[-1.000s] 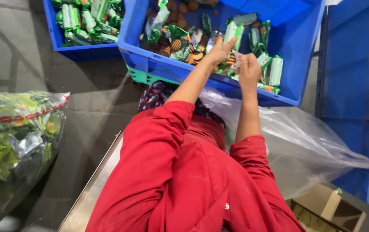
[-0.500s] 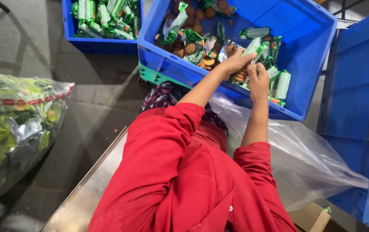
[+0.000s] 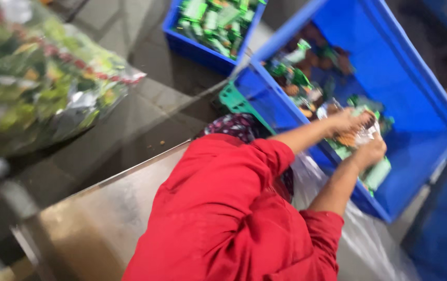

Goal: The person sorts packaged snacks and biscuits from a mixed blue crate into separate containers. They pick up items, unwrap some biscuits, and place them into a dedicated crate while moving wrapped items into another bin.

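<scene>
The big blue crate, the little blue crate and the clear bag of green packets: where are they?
big blue crate (image 3: 416, 93): head view, on its bare inner wall.
little blue crate (image 3: 195, 52): head view, on its near outer wall.
clear bag of green packets (image 3: 41, 88): head view, on its bulging middle.

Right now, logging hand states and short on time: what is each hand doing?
Left hand: closed on green wrapped packets in the blue crate.
Right hand: on the same packets; grip cannot be told.

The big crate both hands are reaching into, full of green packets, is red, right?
Not quite: the head view shows the big crate is blue, not red. Both the left hand and right hand do reach into it among the green packets.
</scene>
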